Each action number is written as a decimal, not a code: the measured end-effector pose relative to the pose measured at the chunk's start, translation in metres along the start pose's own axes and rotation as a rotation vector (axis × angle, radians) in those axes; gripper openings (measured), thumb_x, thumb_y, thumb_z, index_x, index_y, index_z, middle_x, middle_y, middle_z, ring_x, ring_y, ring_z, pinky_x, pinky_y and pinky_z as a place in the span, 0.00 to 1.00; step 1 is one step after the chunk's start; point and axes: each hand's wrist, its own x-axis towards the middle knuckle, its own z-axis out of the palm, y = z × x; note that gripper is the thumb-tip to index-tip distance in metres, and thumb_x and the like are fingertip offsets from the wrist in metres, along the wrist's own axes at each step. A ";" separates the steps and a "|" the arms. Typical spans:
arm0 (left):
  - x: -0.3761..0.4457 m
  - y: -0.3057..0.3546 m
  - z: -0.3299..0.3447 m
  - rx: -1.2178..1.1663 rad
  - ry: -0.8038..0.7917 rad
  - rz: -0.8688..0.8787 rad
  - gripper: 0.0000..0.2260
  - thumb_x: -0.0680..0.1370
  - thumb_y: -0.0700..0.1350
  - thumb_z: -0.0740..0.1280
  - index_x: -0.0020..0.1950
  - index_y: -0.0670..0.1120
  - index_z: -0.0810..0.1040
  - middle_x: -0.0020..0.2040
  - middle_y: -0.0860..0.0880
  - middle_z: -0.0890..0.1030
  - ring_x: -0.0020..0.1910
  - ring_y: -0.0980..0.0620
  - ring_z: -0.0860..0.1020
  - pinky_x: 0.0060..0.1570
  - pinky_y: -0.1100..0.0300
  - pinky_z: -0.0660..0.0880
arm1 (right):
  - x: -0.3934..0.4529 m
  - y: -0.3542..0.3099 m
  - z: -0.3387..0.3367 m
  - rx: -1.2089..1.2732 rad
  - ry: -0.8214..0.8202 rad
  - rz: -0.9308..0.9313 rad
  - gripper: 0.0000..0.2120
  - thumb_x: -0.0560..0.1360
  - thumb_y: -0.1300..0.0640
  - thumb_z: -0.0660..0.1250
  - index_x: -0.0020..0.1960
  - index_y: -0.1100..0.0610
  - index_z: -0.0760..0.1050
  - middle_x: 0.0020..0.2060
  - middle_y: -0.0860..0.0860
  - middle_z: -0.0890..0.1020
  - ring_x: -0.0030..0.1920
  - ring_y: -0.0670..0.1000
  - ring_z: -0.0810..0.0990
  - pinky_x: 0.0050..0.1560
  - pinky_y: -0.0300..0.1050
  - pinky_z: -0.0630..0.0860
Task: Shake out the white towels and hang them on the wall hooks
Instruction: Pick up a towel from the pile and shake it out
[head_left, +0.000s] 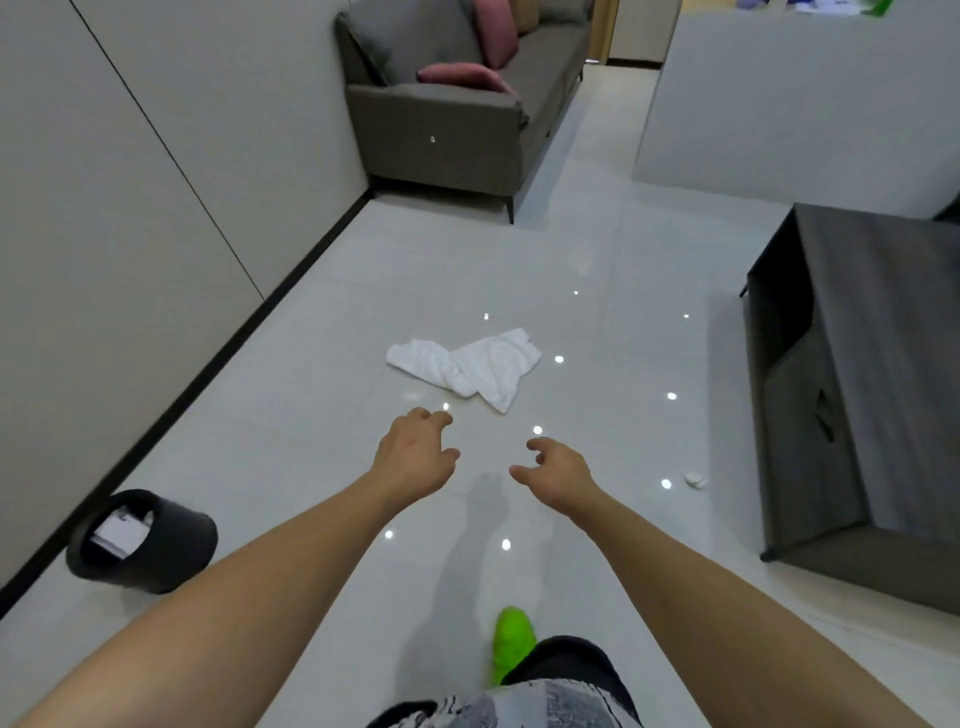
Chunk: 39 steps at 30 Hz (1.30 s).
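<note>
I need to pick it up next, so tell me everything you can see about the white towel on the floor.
The white towel lies crumpled on the glossy pale tiled floor, spread in a loose, irregular shape with folds and creases, one corner pointing toward the person. It looks like soft terry cloth, plain white, with no pattern visible. It sits in open floor between the wall and the dark cabinet. Nothing touches it but the floor: the left hand and right hand reach toward it, fingers loosely curled, holding nothing.
</note>
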 end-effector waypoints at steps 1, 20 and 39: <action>0.016 0.000 -0.002 -0.012 -0.002 -0.013 0.24 0.78 0.52 0.66 0.73 0.49 0.69 0.70 0.45 0.70 0.66 0.44 0.71 0.62 0.51 0.72 | 0.016 -0.004 -0.005 -0.011 -0.012 0.006 0.30 0.75 0.47 0.70 0.74 0.54 0.67 0.54 0.50 0.78 0.50 0.48 0.78 0.56 0.44 0.74; 0.359 -0.056 -0.008 -0.122 -0.272 -0.059 0.24 0.78 0.51 0.66 0.73 0.47 0.69 0.70 0.43 0.70 0.68 0.43 0.69 0.63 0.52 0.69 | 0.308 -0.101 -0.016 -0.076 -0.110 0.273 0.27 0.76 0.47 0.69 0.72 0.54 0.69 0.61 0.54 0.77 0.52 0.50 0.77 0.57 0.44 0.75; 0.591 -0.112 0.198 -0.151 -0.476 -0.334 0.20 0.78 0.50 0.67 0.69 0.47 0.73 0.65 0.43 0.74 0.63 0.44 0.73 0.60 0.57 0.66 | 0.633 0.026 0.062 0.705 -0.104 0.850 0.05 0.78 0.59 0.68 0.46 0.59 0.74 0.35 0.54 0.74 0.32 0.50 0.72 0.33 0.43 0.74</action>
